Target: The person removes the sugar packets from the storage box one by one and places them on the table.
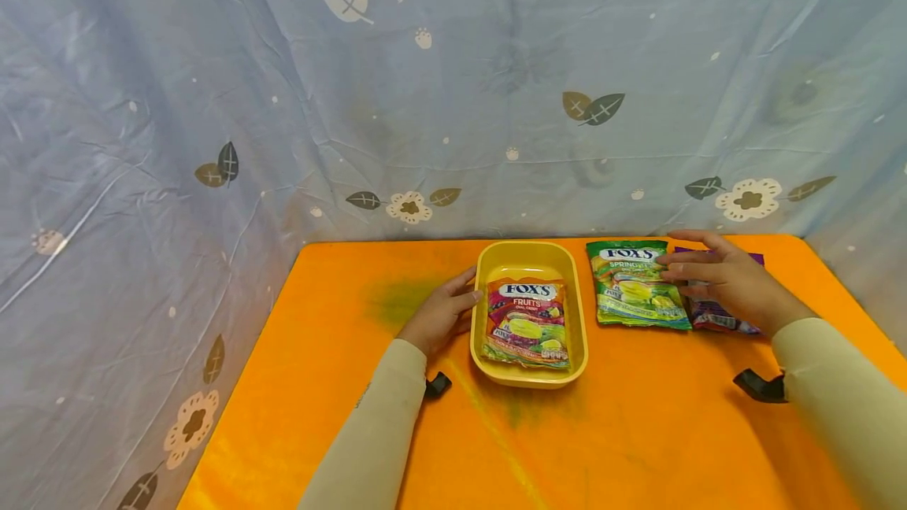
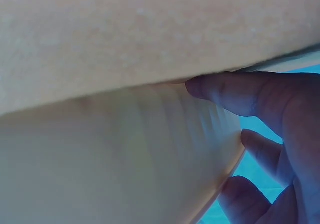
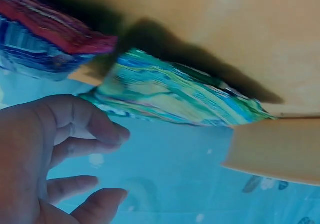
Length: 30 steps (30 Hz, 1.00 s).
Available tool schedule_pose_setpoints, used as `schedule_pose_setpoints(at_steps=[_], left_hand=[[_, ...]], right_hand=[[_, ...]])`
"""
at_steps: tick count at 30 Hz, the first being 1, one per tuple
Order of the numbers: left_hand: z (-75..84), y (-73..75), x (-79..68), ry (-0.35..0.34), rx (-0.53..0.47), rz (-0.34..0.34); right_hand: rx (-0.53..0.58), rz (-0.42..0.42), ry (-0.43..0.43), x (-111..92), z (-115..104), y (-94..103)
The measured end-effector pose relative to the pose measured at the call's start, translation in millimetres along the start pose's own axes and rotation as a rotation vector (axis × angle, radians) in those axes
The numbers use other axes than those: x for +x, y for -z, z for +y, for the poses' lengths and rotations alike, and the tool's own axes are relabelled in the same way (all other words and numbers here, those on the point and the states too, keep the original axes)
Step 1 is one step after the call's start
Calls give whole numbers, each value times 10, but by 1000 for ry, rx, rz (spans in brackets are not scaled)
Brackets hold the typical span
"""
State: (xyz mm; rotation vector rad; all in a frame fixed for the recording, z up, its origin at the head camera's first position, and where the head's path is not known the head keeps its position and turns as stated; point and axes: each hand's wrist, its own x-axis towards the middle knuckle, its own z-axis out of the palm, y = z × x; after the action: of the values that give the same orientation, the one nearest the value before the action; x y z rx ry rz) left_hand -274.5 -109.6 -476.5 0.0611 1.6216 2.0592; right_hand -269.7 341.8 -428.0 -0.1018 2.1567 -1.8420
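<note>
A yellow plastic tray stands on the table, with a red and orange candy packet lying in it. My left hand touches the tray's left side, its fingertips against the outer wall in the left wrist view. To the right of the tray lies a green candy packet. My right hand is above its right edge, fingers spread and slightly bent, holding nothing. Beneath that hand a purple candy packet is partly hidden; in the right wrist view it lies beside the green packet.
The orange table has greenish stains on its top. A blue-grey curtain with leaf and flower prints hangs behind the table and along its sides. A black strap end sticks out near the right wrist, another near the left.
</note>
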Motion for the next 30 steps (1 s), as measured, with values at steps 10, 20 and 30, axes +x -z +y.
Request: schedule_pose_setpoints(at_steps=[10,20,30], left_hand=[[6,0,-20,6,5,5],[6,-14,-9,8,-13,15],[11,-26,0,5,22,30]], right_hand=[[157,-128,25,66,-103,-293],[261,-184,20,99,-216,-575],[295,-225,37,145,-300,-805]])
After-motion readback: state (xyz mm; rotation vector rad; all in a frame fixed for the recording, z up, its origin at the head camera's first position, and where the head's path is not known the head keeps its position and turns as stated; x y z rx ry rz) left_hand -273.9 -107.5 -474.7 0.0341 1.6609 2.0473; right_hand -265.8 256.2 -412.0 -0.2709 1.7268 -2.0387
